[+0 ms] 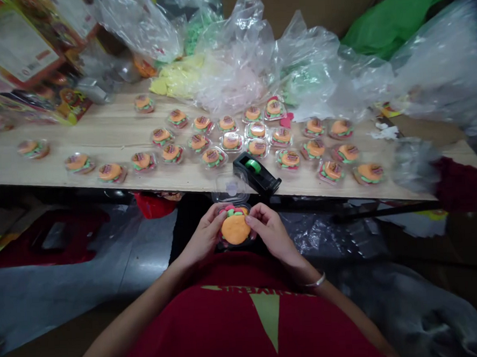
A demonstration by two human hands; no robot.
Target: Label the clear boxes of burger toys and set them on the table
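Observation:
Close to my body, before the table's front edge, both hands hold a clear plastic clamshell box (230, 188) with its lid raised. Inside it lies a toy burger (235, 230) with an orange bun on top and green and pink layers showing behind. My left hand (206, 231) grips the left side, its thumb at the bun's edge. On the right, my right hand (269, 230) is closed with thumb and finger at the bun's upper right edge. A black tape dispenser (258, 174) with a green roll stands on the table just beyond.
Several boxed toy burgers (231, 142) are spread over the wooden table (190, 184). Clear plastic bags (231, 55) with pastel contents are heaped along the back. Printed packaging (16, 46) stands at the far left. A red stool (52, 238) is below on the left.

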